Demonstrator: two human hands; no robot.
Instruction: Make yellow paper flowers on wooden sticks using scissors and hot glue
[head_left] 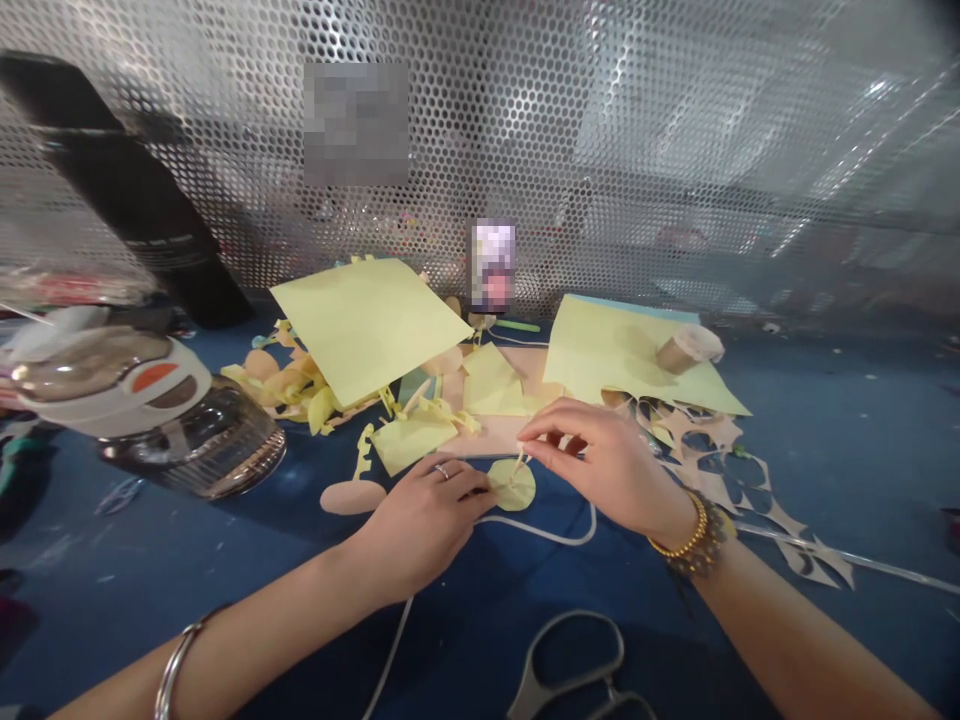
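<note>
A round piece of pale yellow-green paper (516, 492) lies at the middle of the table, its left edge under the fingertips of my left hand (435, 515). Those fingers are curled together against the disc. My right hand (596, 455) pinches a short, thin, pale stick (519, 464) between thumb and index finger. The stick's lower end meets or nearly meets the top of the disc; its exact kind is too small to make out. A white cord (559, 536) loops just in front of the disc and passes under my left hand.
Yellow paper sheets (367, 325) and scraps lie behind my hands. Peach paper with cut-out holes (701, 450) is at right, near a small roll (690, 348). Scissors (574, 655) lie in front. A glass jar (187, 440) stands left, a phone (493, 265) against the perforated metal wall (637, 150).
</note>
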